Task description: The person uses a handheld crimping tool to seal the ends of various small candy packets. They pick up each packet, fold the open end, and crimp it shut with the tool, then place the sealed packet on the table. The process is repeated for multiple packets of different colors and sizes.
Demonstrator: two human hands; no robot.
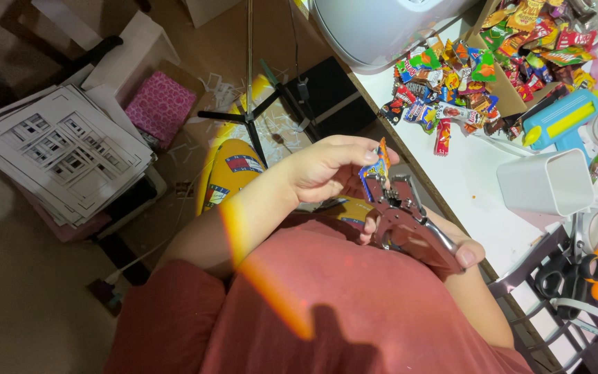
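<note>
Head view: white table [479, 187] heaped with candy wrappers [479, 76]; brown floor [15, 277].

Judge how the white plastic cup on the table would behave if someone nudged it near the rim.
The white cup looks thin-walled and empty, so probably light. Standing upright and tall for its base, it may tip rather than slide. The smooth white table might let it skid.

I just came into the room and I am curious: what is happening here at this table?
A person in a red shirt is holding a small blue and orange candy wrapper with the left hand and feeding it into the head of a metal plier-like punch tool, gripped in the right hand. Both are held above the lap, beside the white table. A pile of colourful candies lies on the table, with a white cup and scissors nearby.
</note>
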